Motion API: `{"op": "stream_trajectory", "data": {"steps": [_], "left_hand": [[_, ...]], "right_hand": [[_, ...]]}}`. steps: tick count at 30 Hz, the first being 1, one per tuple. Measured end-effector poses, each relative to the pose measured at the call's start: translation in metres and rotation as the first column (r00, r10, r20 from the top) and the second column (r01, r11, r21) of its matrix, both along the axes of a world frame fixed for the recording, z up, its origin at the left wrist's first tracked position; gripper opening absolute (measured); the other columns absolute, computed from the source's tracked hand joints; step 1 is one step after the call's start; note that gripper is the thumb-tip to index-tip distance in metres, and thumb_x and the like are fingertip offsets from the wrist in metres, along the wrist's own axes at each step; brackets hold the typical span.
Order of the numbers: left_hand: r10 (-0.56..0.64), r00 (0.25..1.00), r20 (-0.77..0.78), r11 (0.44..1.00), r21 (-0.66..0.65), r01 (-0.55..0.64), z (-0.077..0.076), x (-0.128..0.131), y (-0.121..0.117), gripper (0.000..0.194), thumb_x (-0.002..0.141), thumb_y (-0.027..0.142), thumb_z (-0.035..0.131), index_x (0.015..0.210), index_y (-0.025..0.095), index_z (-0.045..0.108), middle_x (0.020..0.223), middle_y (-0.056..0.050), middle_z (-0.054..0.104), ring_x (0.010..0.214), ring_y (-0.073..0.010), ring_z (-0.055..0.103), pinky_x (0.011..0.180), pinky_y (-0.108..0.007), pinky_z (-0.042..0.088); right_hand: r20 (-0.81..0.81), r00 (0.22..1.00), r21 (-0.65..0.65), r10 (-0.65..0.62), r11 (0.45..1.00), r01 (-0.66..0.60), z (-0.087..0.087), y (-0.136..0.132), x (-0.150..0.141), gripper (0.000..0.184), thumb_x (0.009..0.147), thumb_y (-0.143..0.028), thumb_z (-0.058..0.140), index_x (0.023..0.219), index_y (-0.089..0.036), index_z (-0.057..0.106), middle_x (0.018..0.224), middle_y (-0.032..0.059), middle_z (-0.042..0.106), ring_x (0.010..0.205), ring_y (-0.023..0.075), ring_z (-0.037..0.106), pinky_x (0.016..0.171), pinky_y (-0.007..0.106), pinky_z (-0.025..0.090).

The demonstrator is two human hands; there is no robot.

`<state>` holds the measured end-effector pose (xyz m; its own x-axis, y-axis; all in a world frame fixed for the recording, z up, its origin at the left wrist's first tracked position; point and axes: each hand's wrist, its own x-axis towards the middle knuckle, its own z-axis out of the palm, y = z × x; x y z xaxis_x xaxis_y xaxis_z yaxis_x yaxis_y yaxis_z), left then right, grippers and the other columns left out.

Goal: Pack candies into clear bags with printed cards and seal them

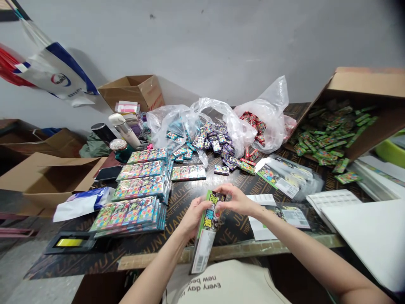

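Observation:
Both my hands hold one long clear packet (pixel 205 230) with a green and black printed card inside, above the front edge of the dark table (pixel 177 247). My left hand (pixel 193 215) grips its middle from the left, fingers curled round it. My right hand (pixel 234 200) pinches its top end. The packet hangs down toward my body, a white label at its lower end. Left of my hands lie stacks of filled colourful packets (pixel 136 198). Past my hands lie clear plastic bags (pixel 221 126) spilling small wrapped candies.
A tipped cardboard box (pixel 354 118) of green packets lies at the right, with empty clear packets (pixel 284 175) and white sheets (pixel 363 228) nearby. Open cardboard boxes (pixel 47 177) stand at the left. A tape dispenser (pixel 68 242) sits at the front left, bottles (pixel 123 128) at the back.

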<state>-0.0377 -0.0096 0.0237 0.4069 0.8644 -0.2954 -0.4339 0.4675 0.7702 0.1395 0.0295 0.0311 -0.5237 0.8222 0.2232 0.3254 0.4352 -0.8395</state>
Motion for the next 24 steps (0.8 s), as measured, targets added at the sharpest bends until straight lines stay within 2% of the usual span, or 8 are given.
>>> {"op": "stream_trajectory", "data": {"steps": [2,4,7,9,12,15,21,24], "left_hand": [[0.076,0.997,-0.011,0.997,-0.004,-0.076,0.001,-0.002,0.002,0.022,0.069,0.026,0.062,0.086,0.012,0.06,0.065,-0.002,0.063,0.051,-0.011,0.056,0.053,-0.023,0.044],[0.135,0.99,-0.04,0.991,0.001,-0.135,0.001,-0.005,0.004,0.024,0.068,0.027,0.061,0.087,0.011,0.059,0.064,-0.002,0.063,0.05,-0.0119,0.056,0.055,-0.025,0.046],[0.203,0.966,-0.161,0.977,0.093,-0.189,-0.001,-0.009,0.006,0.022,0.071,0.031,0.06,0.082,0.012,0.059,0.06,0.0,0.061,0.048,-0.0109,0.054,0.053,-0.024,0.044],[0.261,0.916,-0.304,0.953,0.23,-0.195,-0.004,-0.01,0.007,0.023,0.073,0.036,0.058,0.075,0.012,0.058,0.06,0.0,0.06,0.052,-0.0107,0.053,0.053,-0.022,0.043],[0.383,0.768,-0.513,0.887,0.436,-0.151,-0.008,-0.011,0.009,0.031,0.076,0.04,0.054,0.063,0.013,0.056,0.059,0.001,0.056,0.054,-0.0101,0.049,0.052,-0.02,0.039],[0.449,0.675,-0.586,0.858,0.495,-0.141,-0.01,-0.013,0.013,0.035,0.076,0.043,0.054,0.057,0.013,0.052,0.053,0.002,0.05,0.049,-0.0087,0.044,0.047,-0.019,0.035],[0.515,0.753,-0.409,0.843,0.4,-0.359,-0.011,-0.016,0.024,0.035,0.073,0.046,0.056,0.077,0.012,0.059,0.061,-0.001,0.059,0.054,-0.0118,0.053,0.049,-0.02,0.04],[0.311,0.896,-0.318,0.927,0.309,-0.212,-0.013,-0.016,0.021,0.041,0.07,0.042,0.063,0.099,0.013,0.058,0.076,-0.004,0.065,0.064,-0.0148,0.059,0.053,-0.021,0.045]], "right_hand": [[-0.203,0.943,-0.055,-0.262,0.965,0.257,-0.008,-0.002,-0.004,0.051,0.065,-0.04,0.07,0.109,-0.023,0.052,0.101,0.0038,0.059,0.096,0.0189,0.052,0.089,0.034,0.037],[-0.315,0.866,-0.196,-0.387,0.92,0.34,-0.017,-0.007,-0.01,0.064,0.064,-0.039,0.071,0.12,-0.025,0.043,0.115,0.0061,0.054,0.107,0.0201,0.049,0.091,0.035,0.038],[-0.387,0.903,-0.459,-0.187,0.888,-0.013,-0.026,-0.019,-0.021,0.054,0.07,-0.04,0.066,0.118,-0.023,0.047,0.111,0.006,0.058,0.101,0.0199,0.055,0.088,0.036,0.042],[-0.433,0.897,-0.518,-0.091,0.84,-0.164,-0.029,-0.025,-0.028,0.044,0.072,-0.038,0.064,0.11,-0.019,0.053,0.101,0.0046,0.063,0.094,0.0192,0.058,0.086,0.036,0.044],[-0.389,0.908,-0.472,-0.153,0.88,-0.055,-0.027,-0.025,-0.034,0.032,0.072,-0.035,0.065,0.096,-0.016,0.06,0.091,0.0033,0.065,0.086,0.0186,0.058,0.083,0.034,0.044],[-0.387,0.906,-0.467,-0.17,0.884,-0.033,-0.022,-0.022,-0.035,0.026,0.073,-0.035,0.062,0.09,-0.015,0.062,0.087,0.003,0.065,0.083,0.0183,0.058,0.082,0.034,0.044],[-0.443,0.895,-0.652,-0.052,0.704,-0.282,-0.035,-0.031,-0.025,0.04,0.062,-0.032,0.072,0.097,-0.016,0.06,0.086,0.0026,0.066,0.079,0.0182,0.061,0.077,0.033,0.047],[-0.385,0.912,-0.692,-0.143,0.699,-0.183,-0.049,-0.03,-0.011,0.032,0.064,-0.035,0.069,0.086,-0.014,0.062,0.075,0.0024,0.066,0.068,0.0173,0.061,0.068,0.032,0.048]]}}
